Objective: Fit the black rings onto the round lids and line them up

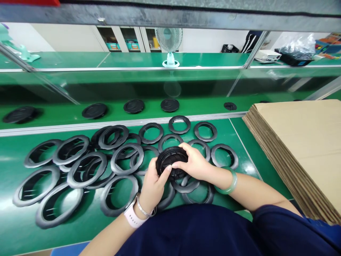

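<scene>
The left hand [154, 181] and right hand [195, 163] are gripping a round black part [171, 155] from opposite sides above the desk [16, 231], the thumbs [179, 165] resting on its face, probably for steadiness, while grey-black rings [106, 203] are lying spread nearby, seemingly for easy reach.

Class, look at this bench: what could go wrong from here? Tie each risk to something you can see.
1. The round black part, held in the left hand and right hand, might slip onto the rings around it.
2. The overlapping rings could slide or scuff one another if bumped.
3. The green bangle might catch on the nearest ring.
</scene>
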Available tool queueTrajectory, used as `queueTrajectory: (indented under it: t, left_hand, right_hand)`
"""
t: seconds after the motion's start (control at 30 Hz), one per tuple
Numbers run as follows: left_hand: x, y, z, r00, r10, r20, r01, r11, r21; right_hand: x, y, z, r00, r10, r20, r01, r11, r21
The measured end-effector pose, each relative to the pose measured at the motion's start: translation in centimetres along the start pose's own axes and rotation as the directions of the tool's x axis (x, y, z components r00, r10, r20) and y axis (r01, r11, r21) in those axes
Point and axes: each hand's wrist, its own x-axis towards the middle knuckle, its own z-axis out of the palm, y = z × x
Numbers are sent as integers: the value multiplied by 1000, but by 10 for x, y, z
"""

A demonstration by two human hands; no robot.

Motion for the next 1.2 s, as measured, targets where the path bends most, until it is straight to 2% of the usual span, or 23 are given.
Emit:
queueTrajectory:
  t: [0.13,0.2,0.3,0.37,0.43,0.53,0.57,0.6,0.7,0.83,0.97,1.03,1.1,1.13,1.2]
  left_hand:
    - [0,-1,1,1000,0,-10,0,1000,-17]
    - [-2,-2,1,1000,11,15,-9,993,-119]
    - [-4,-1,-1,989,79,123,-35,945,-325]
    - [-4,2,-3,962,174,210,-105,947,-302]
    - [-2,5,-4,889,291,354,-256,956,-143]
    - [1,9,-3,711,356,606,-478,877,46]
    - [1,10,-2,676,347,651,-516,852,82]
    - [2,11,-1,661,334,672,-535,837,110]
    - [2,13,-1,671,315,671,-543,826,155]
    - [1,14,-3,687,349,637,-567,805,171]
    - [2,8,-5,724,379,577,-555,816,160]
    - [2,2,-5,783,364,505,-463,882,82]
    - [2,-4,-5,882,272,386,-275,960,-50]
    - [2,-7,-4,921,196,337,-160,978,-133]
    - [2,-11,-3,951,55,304,41,953,-301]
  right_hand:
    - [0,0,1,1000,-7,-11,7,999,37]
    - [4,0,-5,999,-10,-37,13,994,106]
    - [16,1,-24,976,20,-215,53,942,331]
    - [24,4,-39,928,83,-364,117,861,495]
    - [31,7,-52,886,159,-436,159,779,607]
    - [35,12,-60,880,244,-407,132,697,704]
    - [36,13,-61,887,257,-384,116,680,724]
    - [36,14,-60,895,261,-361,103,667,737]
    - [38,15,-59,910,256,-328,94,642,761]
    - [39,17,-61,898,301,-322,87,595,799]
    - [42,28,-66,931,331,-155,-50,535,843]
    - [53,34,-71,940,337,-59,-127,503,855]
    - [75,40,-80,929,365,-52,-156,517,842]
    - [90,42,-86,922,377,-89,-150,558,816]
    - [122,47,-102,909,330,-256,-70,725,685]
